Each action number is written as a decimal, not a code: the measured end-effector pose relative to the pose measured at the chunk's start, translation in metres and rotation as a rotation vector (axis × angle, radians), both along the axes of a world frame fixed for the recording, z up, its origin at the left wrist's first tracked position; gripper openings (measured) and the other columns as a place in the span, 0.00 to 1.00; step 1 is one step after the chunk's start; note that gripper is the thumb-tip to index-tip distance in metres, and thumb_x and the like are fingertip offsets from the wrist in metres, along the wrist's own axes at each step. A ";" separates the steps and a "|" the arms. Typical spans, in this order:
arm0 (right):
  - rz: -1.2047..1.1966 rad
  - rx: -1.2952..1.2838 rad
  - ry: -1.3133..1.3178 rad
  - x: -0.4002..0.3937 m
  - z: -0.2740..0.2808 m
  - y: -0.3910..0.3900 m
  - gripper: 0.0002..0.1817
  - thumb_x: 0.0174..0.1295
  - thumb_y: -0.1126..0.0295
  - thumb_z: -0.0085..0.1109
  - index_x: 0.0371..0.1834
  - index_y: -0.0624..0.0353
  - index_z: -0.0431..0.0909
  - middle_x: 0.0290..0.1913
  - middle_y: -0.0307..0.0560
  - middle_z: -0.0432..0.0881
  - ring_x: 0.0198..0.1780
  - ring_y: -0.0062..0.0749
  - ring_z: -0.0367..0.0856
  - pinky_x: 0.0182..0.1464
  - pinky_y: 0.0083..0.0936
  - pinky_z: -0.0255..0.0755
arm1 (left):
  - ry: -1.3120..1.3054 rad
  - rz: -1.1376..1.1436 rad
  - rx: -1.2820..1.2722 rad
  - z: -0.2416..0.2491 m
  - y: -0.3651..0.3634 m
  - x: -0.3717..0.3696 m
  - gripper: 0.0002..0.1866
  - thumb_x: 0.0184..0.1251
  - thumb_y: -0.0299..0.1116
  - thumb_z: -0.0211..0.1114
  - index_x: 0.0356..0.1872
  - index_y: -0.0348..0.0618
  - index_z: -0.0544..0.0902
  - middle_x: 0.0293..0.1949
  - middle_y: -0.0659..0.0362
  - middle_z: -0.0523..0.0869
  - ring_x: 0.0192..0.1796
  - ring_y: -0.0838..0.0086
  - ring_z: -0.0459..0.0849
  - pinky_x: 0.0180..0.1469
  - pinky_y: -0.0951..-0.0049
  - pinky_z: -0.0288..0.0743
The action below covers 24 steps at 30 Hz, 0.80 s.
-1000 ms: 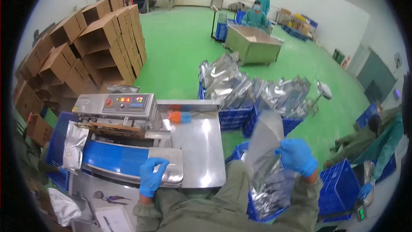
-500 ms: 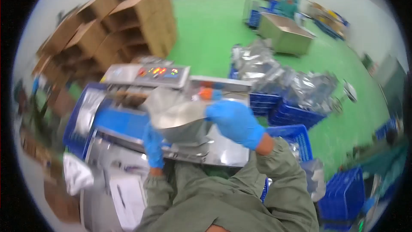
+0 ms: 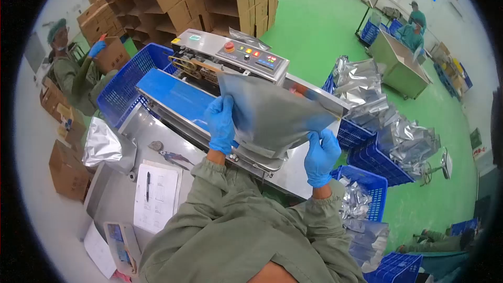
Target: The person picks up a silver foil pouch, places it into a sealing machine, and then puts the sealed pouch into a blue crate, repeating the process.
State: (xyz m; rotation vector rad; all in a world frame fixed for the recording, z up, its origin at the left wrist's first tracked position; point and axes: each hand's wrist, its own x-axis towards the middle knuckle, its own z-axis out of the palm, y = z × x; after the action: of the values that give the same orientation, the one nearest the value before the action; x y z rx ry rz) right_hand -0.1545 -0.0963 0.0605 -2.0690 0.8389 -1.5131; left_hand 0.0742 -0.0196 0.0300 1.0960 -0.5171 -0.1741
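Gripping the left edge of a silver bag (image 3: pixel 277 110) between thumb and fingers, the left hand (image 3: pixel 221 126) shares it with the right hand (image 3: pixel 321 160), which pinches it near the lower right corner. The bag is spread between them in front of the machine (image 3: pixel 220 47); whether anything is inside, I cannot tell. Both grips take only a little of the rim, and smooth film against smooth gloves could slide, most likely at the right hand's corner, letting that side drop. The hands sit at different heights, so an uneven pull could crease the film or twist it out of line. The bag's upper left corner is close to the machine's open front and might catch there if swung inward; the sheet also hides part of that front from view, so a snag could go unseen. The left hand is close to the blue belt (image 3: pixel 175 94), and a loose fingertip or cuff could be drawn along if it is running, which I cannot tell. Farther out, the left sleeve is near the papers (image 3: pixel 157 194) and small tools (image 3: pixel 175 157) on the table (image 3: pixel 107 194) and could sweep them aside, while the right elbow could brush the filled crate (image 3: pixel 378 191)
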 end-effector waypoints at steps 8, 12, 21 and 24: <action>0.010 0.408 -0.278 0.004 -0.040 -0.028 0.07 0.58 0.73 0.57 0.26 0.65 0.79 0.21 0.40 0.75 0.24 0.19 0.67 0.28 0.21 0.61 | -0.094 -0.117 0.293 -0.013 -0.056 0.021 0.17 0.66 0.38 0.60 0.23 0.34 0.80 0.19 0.69 0.74 0.24 0.86 0.65 0.26 0.79 0.62; -0.052 0.550 -0.216 -0.010 -0.073 -0.041 0.11 0.59 0.70 0.57 0.23 0.67 0.79 0.16 0.36 0.72 0.20 0.17 0.66 0.24 0.20 0.58 | -0.154 -0.204 0.494 -0.038 -0.065 0.016 0.17 0.63 0.40 0.61 0.22 0.34 0.81 0.17 0.63 0.75 0.24 0.83 0.67 0.27 0.75 0.65; -0.001 0.665 -0.127 -0.005 -0.119 -0.053 0.13 0.58 0.71 0.56 0.17 0.65 0.75 0.15 0.36 0.71 0.20 0.17 0.65 0.23 0.20 0.57 | -0.185 -0.233 0.842 -0.089 -0.053 0.028 0.20 0.57 0.45 0.60 0.21 0.35 0.81 0.19 0.47 0.78 0.21 0.60 0.76 0.29 0.63 0.69; 0.027 0.643 -0.050 0.003 -0.123 -0.058 0.14 0.58 0.70 0.56 0.16 0.65 0.75 0.15 0.37 0.71 0.20 0.17 0.65 0.23 0.21 0.57 | -0.172 -0.258 0.832 -0.105 -0.063 0.043 0.20 0.55 0.46 0.60 0.21 0.35 0.81 0.20 0.46 0.79 0.22 0.59 0.76 0.30 0.63 0.70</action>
State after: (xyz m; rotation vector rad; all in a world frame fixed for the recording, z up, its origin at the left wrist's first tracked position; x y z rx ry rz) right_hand -0.1519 -0.1546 -0.0628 -1.5523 1.0960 -1.0796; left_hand 0.1173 -0.0826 -0.0750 1.8618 -0.7705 -0.5577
